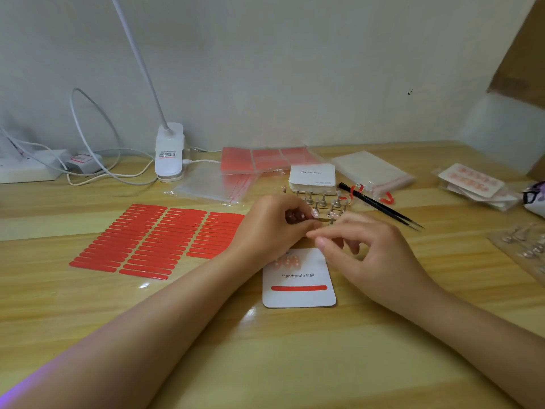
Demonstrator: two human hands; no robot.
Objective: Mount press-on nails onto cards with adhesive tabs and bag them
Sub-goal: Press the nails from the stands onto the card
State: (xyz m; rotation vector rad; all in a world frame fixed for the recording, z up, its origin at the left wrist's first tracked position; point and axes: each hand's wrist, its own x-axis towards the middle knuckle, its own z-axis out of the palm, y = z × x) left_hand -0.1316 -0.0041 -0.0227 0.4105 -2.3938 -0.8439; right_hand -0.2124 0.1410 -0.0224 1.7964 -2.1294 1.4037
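Observation:
A white card printed "Handmade Nail" lies on the wooden desk with a red adhesive strip along its lower part and pink nails stuck near its top. Just above it, my left hand pinches a small metal nail stand topped by a pink press-on nail. My right hand is beside it, thumb and forefinger closing on the stand's stem, other fingers loosely curled. More metal stands are behind the hands.
A sheet of red adhesive tabs lies at left. Clear bags, a card stack, black tweezers and finished bagged sets sit behind. A clip lamp and cables are at back left.

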